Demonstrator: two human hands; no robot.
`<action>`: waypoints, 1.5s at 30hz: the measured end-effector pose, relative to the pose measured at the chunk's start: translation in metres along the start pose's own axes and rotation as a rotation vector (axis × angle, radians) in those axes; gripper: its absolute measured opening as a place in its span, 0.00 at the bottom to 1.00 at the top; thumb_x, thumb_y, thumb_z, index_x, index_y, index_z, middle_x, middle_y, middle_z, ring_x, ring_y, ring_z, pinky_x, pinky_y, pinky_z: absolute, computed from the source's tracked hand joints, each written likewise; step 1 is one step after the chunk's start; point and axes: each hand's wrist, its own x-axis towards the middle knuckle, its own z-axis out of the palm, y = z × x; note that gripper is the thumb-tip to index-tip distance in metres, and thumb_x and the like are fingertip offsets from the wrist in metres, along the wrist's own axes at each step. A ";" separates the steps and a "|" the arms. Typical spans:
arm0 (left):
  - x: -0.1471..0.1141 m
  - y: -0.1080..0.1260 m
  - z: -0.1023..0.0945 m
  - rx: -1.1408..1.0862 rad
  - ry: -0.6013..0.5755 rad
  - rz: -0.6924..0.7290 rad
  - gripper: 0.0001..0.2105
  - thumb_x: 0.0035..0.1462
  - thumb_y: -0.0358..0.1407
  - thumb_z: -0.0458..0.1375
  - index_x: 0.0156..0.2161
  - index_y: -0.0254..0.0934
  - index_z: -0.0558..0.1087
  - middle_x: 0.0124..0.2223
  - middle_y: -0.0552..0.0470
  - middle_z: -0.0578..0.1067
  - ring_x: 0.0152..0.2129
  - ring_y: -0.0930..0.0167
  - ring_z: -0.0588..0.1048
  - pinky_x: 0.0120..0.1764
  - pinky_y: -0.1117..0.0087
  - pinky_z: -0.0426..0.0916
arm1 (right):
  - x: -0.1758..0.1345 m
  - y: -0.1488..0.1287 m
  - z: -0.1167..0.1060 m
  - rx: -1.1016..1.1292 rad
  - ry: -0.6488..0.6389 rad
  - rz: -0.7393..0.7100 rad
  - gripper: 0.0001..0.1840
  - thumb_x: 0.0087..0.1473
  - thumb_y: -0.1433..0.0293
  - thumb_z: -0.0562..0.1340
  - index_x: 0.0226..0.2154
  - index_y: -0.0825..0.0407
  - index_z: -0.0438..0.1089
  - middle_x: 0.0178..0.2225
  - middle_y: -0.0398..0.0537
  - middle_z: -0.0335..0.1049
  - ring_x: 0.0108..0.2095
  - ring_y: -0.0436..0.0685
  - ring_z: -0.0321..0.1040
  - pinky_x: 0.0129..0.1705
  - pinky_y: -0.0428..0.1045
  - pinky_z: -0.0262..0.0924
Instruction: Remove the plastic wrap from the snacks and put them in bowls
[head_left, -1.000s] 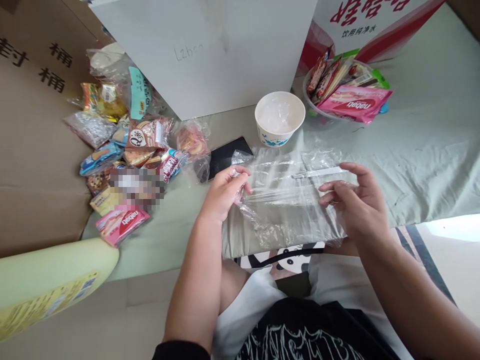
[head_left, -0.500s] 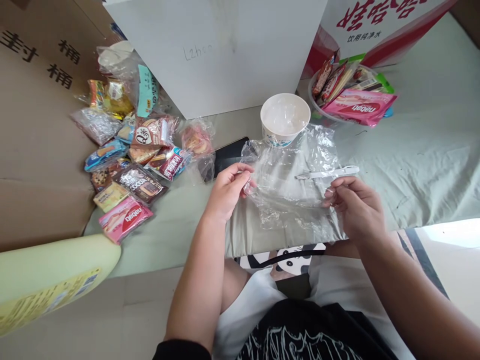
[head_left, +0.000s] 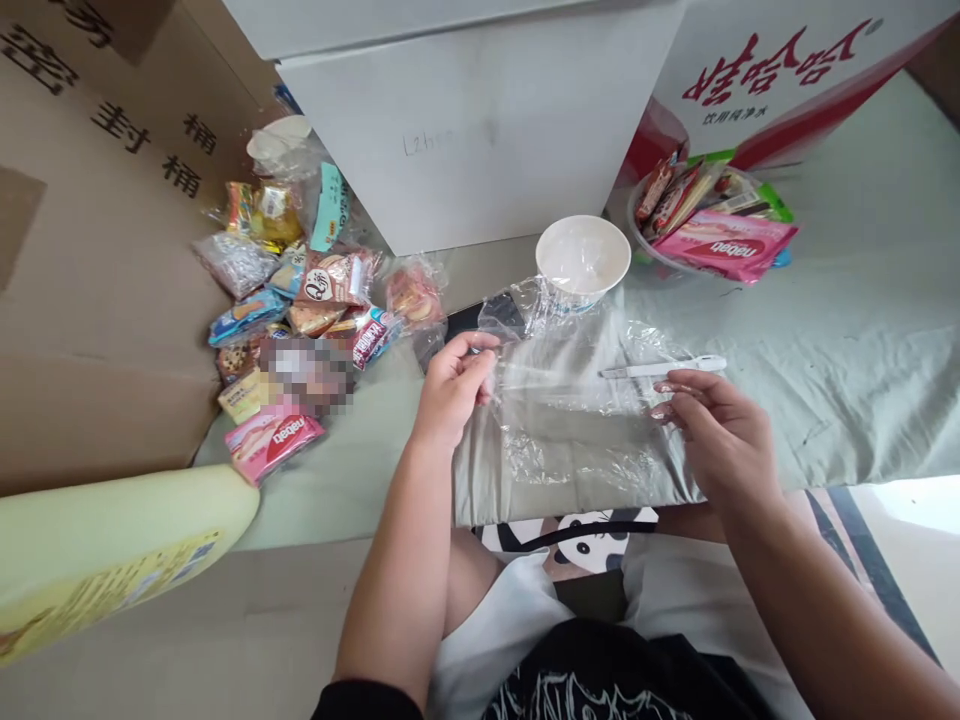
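A clear plastic bag is stretched low over the green cloth between my hands. My left hand pinches its left edge, thumb against fingers. The right edge is pinched by my right hand. Just beyond the right fingertips lies a white utility knife, its tip pointing left over the bag. Past the bag's far side stands a white paper bowl with clear film about its front. A dark phone lies beyond my left hand, partly covered by plastic.
Several packaged snacks are heaped on the left by a cardboard box. A white box stands behind the bowl. At the back right is a clear tub of snacks. A yellow-green container sits at the near left.
The view has shifted, so things on the cloth appear lower and further right. The bag's near part now lies flatter and spreads closer to the cloth's front edge. Both hands keep their pinch.
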 end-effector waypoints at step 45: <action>0.003 -0.006 -0.007 0.139 0.026 0.207 0.09 0.52 0.40 0.64 0.35 0.38 0.73 0.29 0.54 0.78 0.21 0.75 0.75 0.27 0.73 0.69 | 0.005 -0.009 -0.012 -0.447 -0.114 -0.119 0.16 0.48 0.58 0.68 0.37 0.50 0.78 0.26 0.45 0.75 0.23 0.53 0.68 0.27 0.50 0.64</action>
